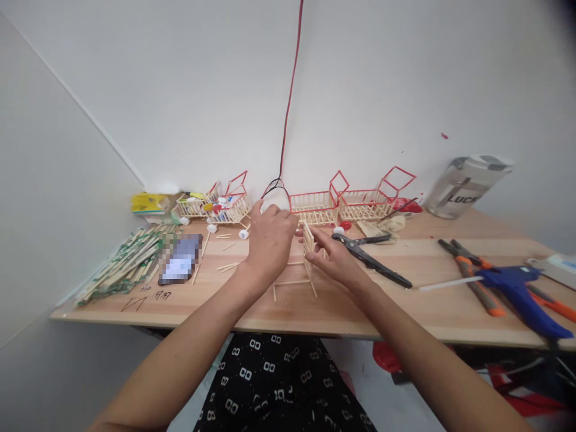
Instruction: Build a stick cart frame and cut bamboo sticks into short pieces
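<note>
A small frame of thin wooden sticks stands on the table in front of me, with a slatted upright panel and sticks lying low at its near side. My right hand grips this panel from the right, thumb in front and fingers behind. On the left, my left hand is closed with bent fingers just beside the panel; its fingertips are hidden behind the hand, so what they pinch does not show. A few loose sticks lie left of the frame.
Finished stick carts with red trim line the wall. Wrapped sticks and a phone lie left. To the right are black pliers, orange-handled pliers, a blue glue gun and a clear jar.
</note>
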The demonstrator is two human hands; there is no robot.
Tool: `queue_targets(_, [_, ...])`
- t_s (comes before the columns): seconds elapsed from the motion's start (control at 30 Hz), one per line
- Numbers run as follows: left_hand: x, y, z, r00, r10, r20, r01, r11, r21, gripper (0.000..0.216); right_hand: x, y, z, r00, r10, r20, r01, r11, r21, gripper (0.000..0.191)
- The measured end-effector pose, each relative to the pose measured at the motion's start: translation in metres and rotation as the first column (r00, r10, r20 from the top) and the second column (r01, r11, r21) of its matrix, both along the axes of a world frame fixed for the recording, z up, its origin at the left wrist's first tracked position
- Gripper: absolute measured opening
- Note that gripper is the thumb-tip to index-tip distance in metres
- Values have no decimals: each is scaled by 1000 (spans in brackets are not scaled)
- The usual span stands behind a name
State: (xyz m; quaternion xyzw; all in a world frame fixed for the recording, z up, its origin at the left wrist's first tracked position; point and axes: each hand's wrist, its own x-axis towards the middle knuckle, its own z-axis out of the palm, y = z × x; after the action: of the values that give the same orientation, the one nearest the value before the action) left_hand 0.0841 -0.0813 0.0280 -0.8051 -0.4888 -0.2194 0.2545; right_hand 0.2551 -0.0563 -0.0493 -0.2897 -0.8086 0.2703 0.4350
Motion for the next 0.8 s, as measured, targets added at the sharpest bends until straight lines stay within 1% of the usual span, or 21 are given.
queue_targets(0.13, [0, -3, 3, 999, -27, 41, 28, 999, -20, 19, 1, 0, -2, 1000, -24, 7, 23, 1000, 16, 57])
queue_targets(0.23, [-6, -9, 13, 975, -105, 198, 104, 994, 15, 23, 2, 1, -5, 999, -48, 13, 47, 999, 18, 61])
queue_targets(0.3, [-16, -15, 21, 919, -163, 359, 153, 987, 58, 26, 3, 1, -6, 998, -63, 14, 63, 998, 7, 65])
queue_targets(0.37, [-30, -19, 25, 830, -186, 525, 166, 982, 86, 27, 3, 1, -6, 997, -76, 16, 76, 997, -3, 67])
queue_targets(0.4, [-38, -21, 24, 777, -180, 603, 164, 983, 83, 27, 4, 1, -6, 996, -82, 18, 82, 997, -8, 67])
queue_targets(0.47, [-55, -22, 15, 656, -135, 743, 182, 983, 17, 27, 4, 0, -6, 995, -98, 30, 98, 995, -22, 67])
queue_targets(0.53, [-70, -22, -2, 524, -60, 850, 256, 962, -89, 32, 5, 0, -5, 992, -121, 46, 122, 992, -40, 67])
queue_targets(0.57, [-77, -22, -12, 465, -27, 885, 307, 942, -133, 37, 5, 0, -6, 991, -124, 52, 127, 991, -46, 67])
queue_targets(0.63, [-85, -24, -30, 395, 39, 918, 423, 879, -220, 47, 6, 0, -6, 992, -111, 56, 114, 992, -52, 67])
queue_targets(0.67, [-87, -25, -39, 384, 66, 921, 470, 845, -256, 54, 6, 0, -6, 993, -98, 58, 101, 993, -53, 67])
queue_targets(0.7, [-88, -27, -45, 390, 87, 917, 508, 810, -293, 61, 6, 1, -7, 994, -85, 65, 89, 994, -57, 67])
queue_targets(0.8, [-85, -30, -58, 471, 121, 874, 558, 726, -402, 81, 7, 2, -6, 994, -66, 92, 74, 994, -86, 65])
